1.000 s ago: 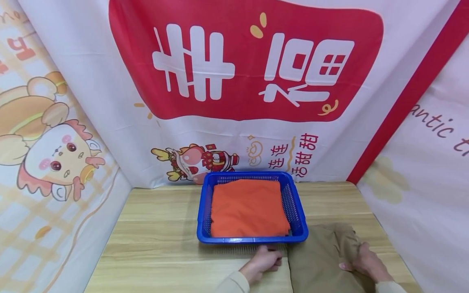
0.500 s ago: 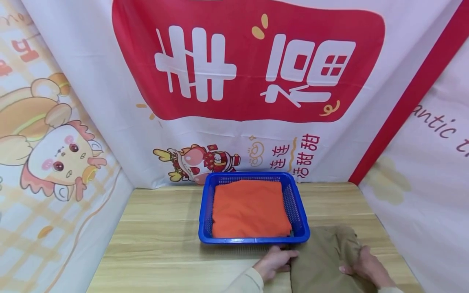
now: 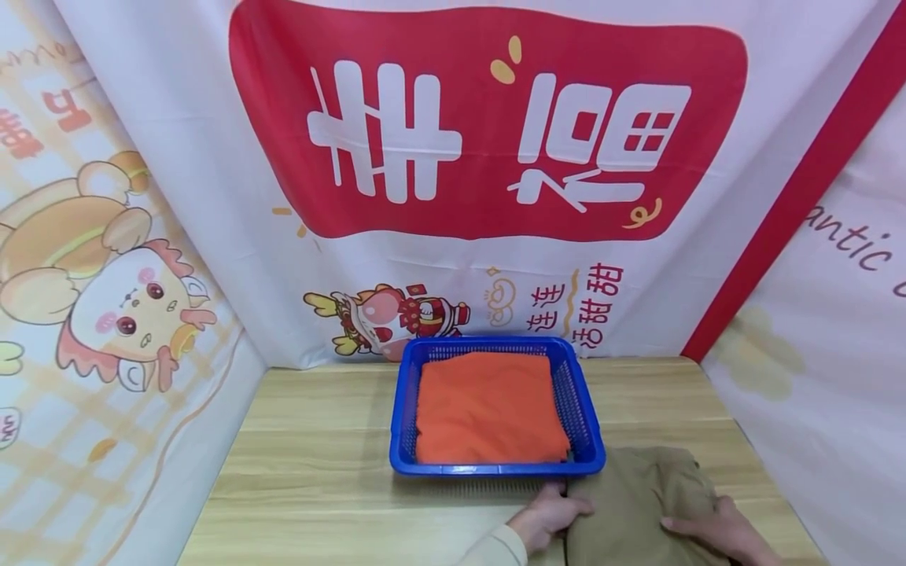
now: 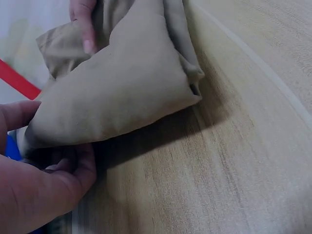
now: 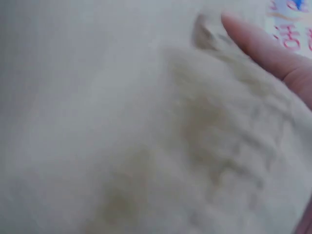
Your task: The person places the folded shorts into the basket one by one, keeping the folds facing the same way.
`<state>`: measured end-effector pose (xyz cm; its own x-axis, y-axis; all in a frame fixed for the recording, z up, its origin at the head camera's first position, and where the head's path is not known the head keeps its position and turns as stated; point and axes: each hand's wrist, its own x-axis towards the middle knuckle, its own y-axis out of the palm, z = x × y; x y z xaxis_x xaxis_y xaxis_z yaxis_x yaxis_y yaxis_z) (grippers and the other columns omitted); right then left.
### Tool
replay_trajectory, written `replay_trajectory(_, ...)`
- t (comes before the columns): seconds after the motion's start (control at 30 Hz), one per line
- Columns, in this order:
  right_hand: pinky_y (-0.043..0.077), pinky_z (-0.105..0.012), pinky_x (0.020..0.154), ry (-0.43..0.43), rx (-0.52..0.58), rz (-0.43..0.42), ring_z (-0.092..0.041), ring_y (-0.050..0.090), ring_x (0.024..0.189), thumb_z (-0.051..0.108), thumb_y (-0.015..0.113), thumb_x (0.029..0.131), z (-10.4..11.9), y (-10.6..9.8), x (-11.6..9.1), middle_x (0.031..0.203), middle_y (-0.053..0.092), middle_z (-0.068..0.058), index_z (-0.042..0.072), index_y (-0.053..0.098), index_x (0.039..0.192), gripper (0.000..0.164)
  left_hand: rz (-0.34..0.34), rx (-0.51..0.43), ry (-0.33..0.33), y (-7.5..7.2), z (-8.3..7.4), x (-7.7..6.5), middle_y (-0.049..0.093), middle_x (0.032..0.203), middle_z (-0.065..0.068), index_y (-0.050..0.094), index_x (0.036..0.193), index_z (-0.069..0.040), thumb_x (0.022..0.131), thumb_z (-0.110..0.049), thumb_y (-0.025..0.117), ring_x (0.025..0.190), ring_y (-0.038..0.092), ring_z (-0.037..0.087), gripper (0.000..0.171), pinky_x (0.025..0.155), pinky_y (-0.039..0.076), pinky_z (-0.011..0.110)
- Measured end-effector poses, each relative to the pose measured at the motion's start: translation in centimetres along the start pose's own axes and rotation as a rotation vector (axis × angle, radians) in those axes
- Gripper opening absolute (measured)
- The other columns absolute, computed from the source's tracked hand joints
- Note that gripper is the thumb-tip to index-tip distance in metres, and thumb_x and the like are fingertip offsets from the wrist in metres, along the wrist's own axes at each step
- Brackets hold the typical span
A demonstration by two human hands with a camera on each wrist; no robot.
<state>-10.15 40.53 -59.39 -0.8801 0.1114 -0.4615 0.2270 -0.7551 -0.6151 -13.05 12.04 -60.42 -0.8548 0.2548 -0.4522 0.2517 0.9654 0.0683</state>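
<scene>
A folded khaki garment (image 3: 616, 503) lies at the table's front right, its layered fold showing in the left wrist view. My left hand (image 3: 552, 512) pinches its left edge, thumb on top and fingers curled underneath, as the left wrist view shows at the garment's near edge (image 4: 92, 117). On the opposite side my right hand (image 3: 732, 534) grips the cloth, thumb laid across the top; the other fingers are mostly hidden. Blurred khaki cloth fills most of the right wrist view, with the right thumb (image 5: 268, 51) over it.
A blue plastic basket (image 3: 495, 470) holding a folded orange cloth (image 3: 491, 409) stands just behind and left of the garment, close to it. The wooden table (image 3: 318, 472) backs onto a printed curtain (image 3: 488, 157), with more printed cloth on both sides.
My left hand has moved right from beside the garment to its left edge and now pinches it. The right hand keeps its hold on the far side. The head view has shifted slightly.
</scene>
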Motion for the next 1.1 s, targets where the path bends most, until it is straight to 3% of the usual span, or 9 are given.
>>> replay_trajectory(0.1, 0.051, -0.04, 0.072, 0.05, 0.157, 0.064, -0.027, 0.06, 0.085, 0.039, 0.069, 0.082, -0.3, -0.8, -0.4, 0.098, 0.06, -0.019, -0.024, 0.032, 0.119, 0.081, 0.025, 0.052, 0.006, 0.1, -0.2, -0.2, 0.052, 0.122, 0.021, 0.048, 0.125, 0.011, 0.071, -0.003, 0.071, 0.113, 0.049, 0.035, 0.06, 0.096, 0.037, 0.052)
replay_trajectory(0.27, 0.052, -0.044, 0.074, 0.102, 0.297, 0.143, -0.028, 0.063, 0.087, 0.039, 0.064, 0.087, -0.5, -2.1, -1.1, 0.1, 0.063, -0.015, -0.022, 0.023, 0.129, 0.084, 0.124, 0.076, 0.076, 1.0, -0.8, -1.2, 0.06, 0.095, 0.001, 0.061, 0.1, -0.008, 0.071, -0.001, 0.068, 0.09, 0.056, 0.018, 0.03, 0.084, 0.045, 0.037)
replay_trajectory(0.4, 0.051, -0.045, 0.074, 0.143, 0.318, 0.162, -0.028, 0.062, 0.088, 0.042, 0.063, 0.087, -0.6, -2.9, -1.4, 0.105, 0.061, -0.018, -0.02, 0.016, 0.133, 0.09, 0.212, 0.058, 0.076, 1.8, -1.6, -2.2, 0.062, 0.089, -0.004, 0.062, 0.095, -0.015, 0.076, -0.002, 0.07, 0.083, 0.058, 0.013, 0.024, 0.079, 0.047, 0.033)
replay_trajectory(0.57, 0.05, -0.046, 0.074, 0.177, 0.215, 0.168, -0.029, 0.061, 0.086, 0.049, 0.061, 0.086, -0.2, -3.7, -1.6, 0.108, 0.055, -0.029, -0.02, 0.012, 0.132, 0.097, 0.263, 0.124, 0.062, 2.1, -2.5, -3.4, 0.063, 0.091, -0.007, 0.064, 0.096, -0.017, 0.079, -0.01, 0.074, 0.084, 0.058, 0.01, 0.021, 0.078, 0.047, 0.033)
replay_trajectory(0.67, 0.049, -0.047, 0.074, 0.191, 0.148, 0.16, -0.031, 0.06, 0.086, 0.053, 0.06, 0.085, 0.2, -4.4, -1.8, 0.109, 0.05, -0.036, -0.023, 0.009, 0.13, 0.102, 0.291, 0.244, 0.144, 2.2, -3.1, -3.9, 0.062, 0.091, -0.012, 0.064, 0.099, -0.019, 0.081, -0.016, 0.072, 0.083, 0.057, 0.004, 0.021, 0.075, 0.047, 0.027)
replay_trajectory(0.73, 0.049, -0.047, 0.074, 0.186, 0.145, 0.155, -0.032, 0.06, 0.086, 0.053, 0.059, 0.085, 0.3, -4.9, -2.0, 0.111, 0.047, -0.039, -0.023, 0.007, 0.13, 0.103, 0.31, 0.314, 0.235, 2.2, -3.5, -4.2, 0.061, 0.091, -0.015, 0.063, 0.102, -0.019, 0.082, -0.019, 0.07, 0.082, 0.056, 0.0, 0.022, 0.073, 0.047, 0.023)
replay_trajectory(0.9, 0.05, -0.046, 0.076, 0.152, 0.167, 0.117, -0.03, 0.06, 0.089, 0.053, 0.059, 0.086, 1.1, -5.8, -2.4, 0.119, 0.041, -0.041, -0.022, 0.008, 0.132, 0.101, 0.337, 0.376, 0.436, 2.0, -4.9, -5.0, 0.059, 0.097, -0.017, 0.058, 0.111, -0.019, 0.086, -0.02, 0.064, 0.087, 0.055, -0.004, 0.025, 0.075, 0.046, 0.019)
replay_trajectory(1.0, 0.05, -0.045, 0.078, 0.12, 0.203, 0.096, -0.031, 0.059, 0.096, 0.052, 0.058, 0.087, 2.1, -6.2, -2.9, 0.129, 0.034, -0.04, -0.017, 0.005, 0.137, 0.1, 0.274, 0.383, 0.536, 1.5, -5.8, -5.2, 0.056, 0.111, -0.014, 0.051, 0.123, -0.022, 0.089, -0.023, 0.06, 0.1, 0.052, -0.002, 0.035, 0.084, 0.044, 0.021)
replay_trajectory(1.1, 0.05, -0.045, 0.08, 0.09, 0.282, 0.117, -0.032, 0.055, 0.104, 0.051, 0.056, 0.088, 3.4, -6.3, -3.3, 0.138, 0.023, -0.038, -0.014, -0.005, 0.141, 0.103, 0.17, 0.362, 0.616, 0.6, -6.8, -5.3, 0.052, 0.12, -0.011, 0.043, 0.132, -0.024, 0.09, -0.025, 0.059, 0.109, 0.049, 0.002, 0.045, 0.091, 0.042, 0.024)
